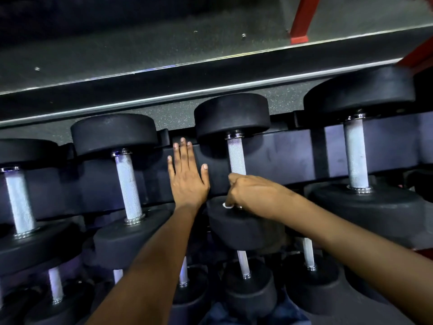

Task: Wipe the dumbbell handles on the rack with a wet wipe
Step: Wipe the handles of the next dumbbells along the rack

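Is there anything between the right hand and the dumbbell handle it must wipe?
Nothing visible. The right hand is curled round the lower end of the handle, a bit of white wet wipe showing beneath. The left hand rests flat on the rack, beside it.

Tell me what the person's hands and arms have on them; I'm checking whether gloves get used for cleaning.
No gloves: the left hand and right hand are bare. Both forearms are uncovered, with no sleeves, watch or bands showing. No ring is clearly visible.
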{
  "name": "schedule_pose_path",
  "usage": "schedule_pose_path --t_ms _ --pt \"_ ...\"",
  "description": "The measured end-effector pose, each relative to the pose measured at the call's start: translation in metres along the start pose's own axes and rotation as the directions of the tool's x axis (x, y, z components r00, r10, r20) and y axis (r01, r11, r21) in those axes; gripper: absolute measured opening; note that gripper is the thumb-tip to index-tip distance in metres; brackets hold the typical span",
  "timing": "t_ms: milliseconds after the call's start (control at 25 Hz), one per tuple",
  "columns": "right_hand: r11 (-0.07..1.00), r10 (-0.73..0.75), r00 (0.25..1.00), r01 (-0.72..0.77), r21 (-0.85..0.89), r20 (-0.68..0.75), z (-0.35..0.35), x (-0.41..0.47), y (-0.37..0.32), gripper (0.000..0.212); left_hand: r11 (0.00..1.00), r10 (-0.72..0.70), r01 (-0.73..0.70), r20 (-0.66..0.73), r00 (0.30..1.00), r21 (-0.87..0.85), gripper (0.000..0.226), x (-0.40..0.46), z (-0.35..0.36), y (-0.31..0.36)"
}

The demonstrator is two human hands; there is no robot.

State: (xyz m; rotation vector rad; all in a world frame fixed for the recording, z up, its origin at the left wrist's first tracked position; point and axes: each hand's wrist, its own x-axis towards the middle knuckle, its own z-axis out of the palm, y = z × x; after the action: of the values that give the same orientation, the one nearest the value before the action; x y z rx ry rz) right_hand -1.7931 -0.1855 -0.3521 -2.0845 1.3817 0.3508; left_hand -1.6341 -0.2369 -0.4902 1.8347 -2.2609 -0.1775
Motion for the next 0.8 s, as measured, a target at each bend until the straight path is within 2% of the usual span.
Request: schedule_pose_path --t_ms 40,120,160,200,240,280,320,360,400,440,480,520,640,720,800 --pt "0.998 -0.021 1.000 0.021 0.059 -0.002 0.002 -0.002 -0.001 0.013 1.000 0.003 -0.003 0.000 1.000 -0.005 0.066 0.000 0.000 0.000" --pt "0.991 -0.127 0.988 0.130 0.033 -0.084 0.012 -0.017 0.016 0.009 1.000 0.003 -0.003 0.005 1.000 -0.006 0.066 -0.001 0.000 0.000" --pt "0.989 -0.126 0.989 0.131 0.071 -0.075 0.011 -0.030 0.027 0.004 1.000 0.002 -0.002 0.007 1.000 -0.003 0.066 -0.001 0.000 0.000" --pt "0.987 -0.079 0.995 0.087 0.135 -0.063 0.015 -0.039 0.043 0.018 1.000 0.000 0.000 0.005 1.000 0.001 0.066 -0.001 0.001 0.000" --pt "0.975 0.030 0.998 -0.016 0.221 -0.061 0.019 -0.045 0.057 0.028 1.000 -0.001 0.001 0.001 1.000 0.003 0.066 -0.001 0.001 0.000" --pt "0.939 0.146 0.983 -0.101 0.330 -0.114 0.023 -0.042 0.068 0.031 1.000 0.000 0.000 0.001 1.000 0.001 0.066 -0.001 0.001 0.000" --pt "0.869 0.258 0.951 -0.153 0.470 -0.168 0.025 -0.037 0.072 0.030 1.000 0.003 -0.003 0.004 1.000 -0.001 0.065 -0.002 0.001 0.000" --pt "0.725 0.348 0.928 -0.177 0.665 -0.132 0.027 -0.024 0.072 0.031 1.000 0.004 -0.004 0.004 1.000 0.001 0.065 -0.002 0.001 0.000" --pt "0.520 0.339 0.941 -0.190 0.833 0.003 0.029 -0.009 0.066 0.036 1.000 0.003 -0.003 0.001 1.000 0.006 0.065 -0.002 0.001 0.000" --pt "0.320 0.230 0.965 -0.199 0.926 0.128 0.031 0.005 0.056 0.042 1.000 0.000 0.000 -0.002 1.000 0.010 0.066 -0.002 0.001 0.000" --pt "0.186 0.104 0.977 -0.202 0.962 0.185 0.037 0.015 0.049 0.048 1.000 -0.002 0.002 -0.004 1.000 0.013 0.066 -0.002 0.001 0.000" --pt "0.122 0.036 0.979 -0.204 0.971 0.201 0.042 0.018 0.048 0.053 1.000 -0.001 0.001 -0.004 1.000 0.013 0.066 -0.002 0.001 0.001" --pt "0.111 -0.052 0.978 -0.195 0.974 0.202 0.041 0.003 0.065 0.054 1.000 0.006 -0.006 0.006 1.000 0.031 0.066 -0.001 0.002 0.000" --pt "0.041 -0.119 0.973 -0.195 0.980 0.199 0.040 -0.002 0.071 0.046 0.999 0.001 -0.001 0.003 1.000 0.038 0.066 -0.001 0.002 0.000" --pt "0.058 -0.120 0.973 -0.193 0.979 0.199 0.041 0.006 0.064 0.035 0.999 0.002 -0.002 0.005 1.000 0.038 0.066 -0.002 0.001 0.000"
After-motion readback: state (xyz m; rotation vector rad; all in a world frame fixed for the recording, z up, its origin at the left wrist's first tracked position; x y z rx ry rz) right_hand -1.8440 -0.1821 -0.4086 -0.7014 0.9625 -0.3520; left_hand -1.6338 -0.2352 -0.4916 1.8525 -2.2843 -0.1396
